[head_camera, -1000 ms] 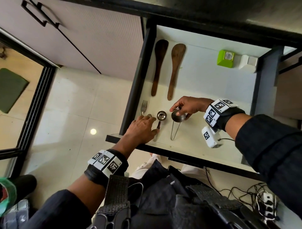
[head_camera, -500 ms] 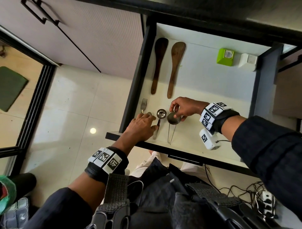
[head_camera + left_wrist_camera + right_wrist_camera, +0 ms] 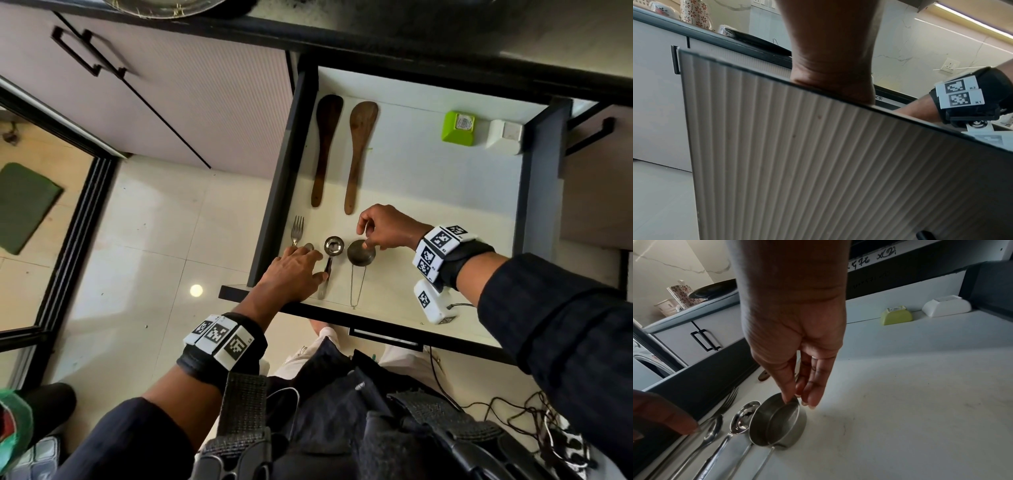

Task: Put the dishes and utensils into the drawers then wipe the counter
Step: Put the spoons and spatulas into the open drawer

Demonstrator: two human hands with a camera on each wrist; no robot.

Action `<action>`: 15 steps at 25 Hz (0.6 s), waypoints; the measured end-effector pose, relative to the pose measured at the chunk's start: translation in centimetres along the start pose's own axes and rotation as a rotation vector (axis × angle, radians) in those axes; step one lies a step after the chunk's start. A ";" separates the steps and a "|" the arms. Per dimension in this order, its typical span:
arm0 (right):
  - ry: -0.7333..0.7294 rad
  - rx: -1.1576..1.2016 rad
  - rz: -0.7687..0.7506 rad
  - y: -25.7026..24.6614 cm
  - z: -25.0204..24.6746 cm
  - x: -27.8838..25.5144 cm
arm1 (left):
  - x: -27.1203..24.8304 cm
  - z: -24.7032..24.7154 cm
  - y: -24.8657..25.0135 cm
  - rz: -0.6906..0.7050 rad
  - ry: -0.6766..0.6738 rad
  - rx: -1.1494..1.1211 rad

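The open drawer point(image 3: 428, 192) has a white floor. A steel strainer point(image 3: 359, 254) with a wire handle lies near its front, and my right hand point(image 3: 365, 244) pinches its rim between thumb and fingers point(image 3: 786, 400). Left of the strainer point(image 3: 777, 420) lie a round ladle spoon point(image 3: 334, 245), a spoon point(image 3: 713, 431) and a fork point(image 3: 297, 229). My left hand point(image 3: 313, 265) rests over the handles of the spoon and fork, fingers fairly straight. Two wooden spatulas point(image 3: 327, 147) lie further back.
A green box point(image 3: 458, 128) and a white box point(image 3: 505, 137) sit at the drawer's back right. The dark counter edge point(image 3: 376, 37) overhangs the drawer, with a black plate point(image 3: 756, 42) and patterned cups point(image 3: 696, 14) on it. Cables point(image 3: 534, 421) lie on the floor at right.
My right hand has nudged the strainer a little left, closer to the ladle spoon, and now pinches its rim from above. The left hand has stayed on the handles.
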State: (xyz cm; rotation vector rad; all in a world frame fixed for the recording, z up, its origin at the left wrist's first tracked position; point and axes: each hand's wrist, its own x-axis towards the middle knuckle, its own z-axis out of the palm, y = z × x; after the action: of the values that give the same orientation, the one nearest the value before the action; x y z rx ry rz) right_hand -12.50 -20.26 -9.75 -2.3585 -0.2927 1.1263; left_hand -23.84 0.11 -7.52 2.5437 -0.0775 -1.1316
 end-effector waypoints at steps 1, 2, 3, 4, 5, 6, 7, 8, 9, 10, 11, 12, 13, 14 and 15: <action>0.041 -0.001 -0.001 0.1 0.1 0.0 | 0.0 0.0 0.0 0.000 -0.002 0.000; 0.070 -0.008 0.001 0.2 0.1 0.1 | 0.0 0.1 0.0 0.000 -0.003 0.000; 0.089 -0.019 0.004 0.2 0.2 0.2 | 0.0 0.1 0.0 -0.002 -0.002 0.000; 0.097 -0.031 0.009 0.1 0.3 0.3 | 0.0 0.1 -0.1 -0.005 -0.001 0.000; 0.099 -0.041 0.015 0.0 0.4 0.4 | 0.0 0.1 -0.1 -0.008 0.001 -0.002; 0.097 -0.047 0.020 -0.1 0.6 0.4 | 0.0 0.1 -0.1 -0.010 0.002 -0.008; 0.092 -0.049 0.024 -0.1 0.7 0.4 | 0.0 0.1 0.0 -0.011 0.004 -0.017; 0.083 -0.049 0.028 -0.2 0.8 0.4 | 0.0 0.1 0.0 -0.011 0.005 -0.026; 0.072 -0.050 0.034 -0.3 0.9 0.4 | -0.1 0.0 0.0 -0.010 0.006 -0.035; 0.064 -0.052 0.044 -0.3 0.9 0.3 | -0.2 0.0 0.0 -0.008 0.009 -0.041; 0.062 -0.049 0.053 -0.4 0.7 0.2 | -0.2 -0.1 0.0 -0.007 0.014 -0.042; 0.068 -0.039 0.062 -0.5 0.5 0.1 | -0.3 -0.3 0.0 -0.005 0.018 -0.034; 0.080 -0.025 0.068 -0.5 0.2 -0.1 | -0.3 -0.6 0.1 0.002 0.021 -0.019; 0.099 -0.017 0.073 -0.6 -0.1 -0.3 | -0.4 -1.1 0.3 0.011 0.026 -0.001; 0.124 -0.014 0.074 -0.7 -0.5 -0.4 | -0.4 -1.8 0.5 0.021 0.038 0.016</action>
State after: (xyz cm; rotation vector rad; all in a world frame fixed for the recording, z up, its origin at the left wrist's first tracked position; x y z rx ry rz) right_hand -12.36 -20.04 -8.85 -2.4570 -0.1708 1.0087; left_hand -22.73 0.25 -5.98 2.5711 -0.1044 -1.0790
